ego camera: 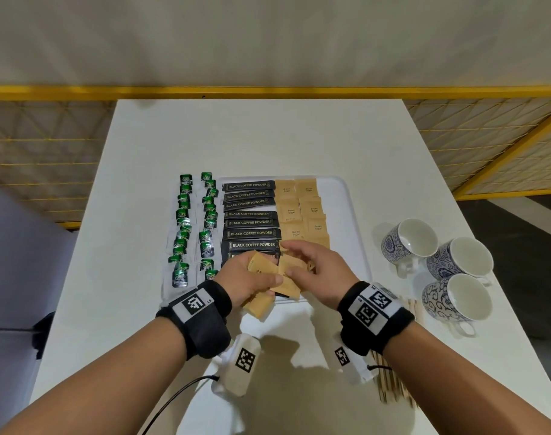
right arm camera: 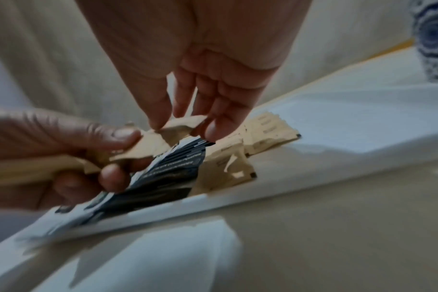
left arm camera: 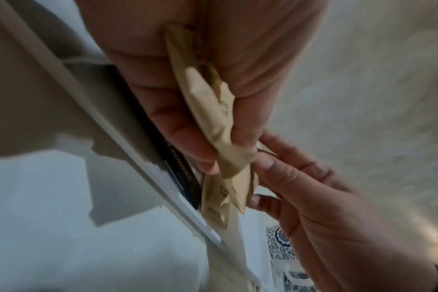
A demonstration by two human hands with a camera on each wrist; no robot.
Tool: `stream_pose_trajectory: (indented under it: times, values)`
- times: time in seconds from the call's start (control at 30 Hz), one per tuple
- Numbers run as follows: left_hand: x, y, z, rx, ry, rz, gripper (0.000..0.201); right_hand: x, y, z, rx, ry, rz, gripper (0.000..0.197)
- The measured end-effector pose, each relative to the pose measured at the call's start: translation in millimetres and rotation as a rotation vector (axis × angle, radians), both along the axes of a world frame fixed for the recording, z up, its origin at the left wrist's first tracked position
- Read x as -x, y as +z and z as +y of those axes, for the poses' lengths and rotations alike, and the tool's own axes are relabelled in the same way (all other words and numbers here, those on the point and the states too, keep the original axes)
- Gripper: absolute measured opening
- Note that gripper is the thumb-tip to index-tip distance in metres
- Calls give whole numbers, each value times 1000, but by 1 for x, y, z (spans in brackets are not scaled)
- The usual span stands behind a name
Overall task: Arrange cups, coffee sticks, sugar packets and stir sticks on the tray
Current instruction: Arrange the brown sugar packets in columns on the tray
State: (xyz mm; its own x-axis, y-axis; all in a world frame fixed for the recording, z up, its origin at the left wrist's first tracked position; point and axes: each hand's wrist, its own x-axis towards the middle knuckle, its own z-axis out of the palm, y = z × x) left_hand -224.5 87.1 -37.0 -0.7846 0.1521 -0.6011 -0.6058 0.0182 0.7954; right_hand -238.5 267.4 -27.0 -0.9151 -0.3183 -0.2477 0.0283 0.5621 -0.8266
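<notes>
Head view is showing the left hand (ego camera: 249, 277) gripping a bunch of sugar packets (ego camera: 261, 301) above the tray (ego camera: 352, 221); the right hand (ego camera: 315, 271) is pinching one loose. Others may be slipping out.

Black coffee sticks (ego camera: 250, 221) and tan sugar packets (ego camera: 302, 208) line the white tray (ego camera: 352, 221); patterned cups (ego camera: 437, 262) beside it

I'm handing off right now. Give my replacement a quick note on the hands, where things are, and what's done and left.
Left hand grips a bundle of sugar packets over the tray's near edge.
Right hand pinches one packet off that bundle.
Done: coffee sticks in a column on the tray, two columns of sugar beside them.
Left: remaining sugar, three cups and stir sticks, all on the table to the right.
</notes>
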Motion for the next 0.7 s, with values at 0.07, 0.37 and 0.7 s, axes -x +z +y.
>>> stream_pose_trajectory:
  times: [0.07, 0.37, 0.7]
  values:
    - [0, 3, -1, 30, -4, 17, 36, 0, 1, -1, 34, -34, -22, 37]
    - [-1, 8, 4, 86, -20, 62, 33, -13, 10, 15, -273, 120, 34, 21]
    - [1, 6, 8, 40, -28, -56, 24, 3, -1, 59, 2, -538, -228, 17]
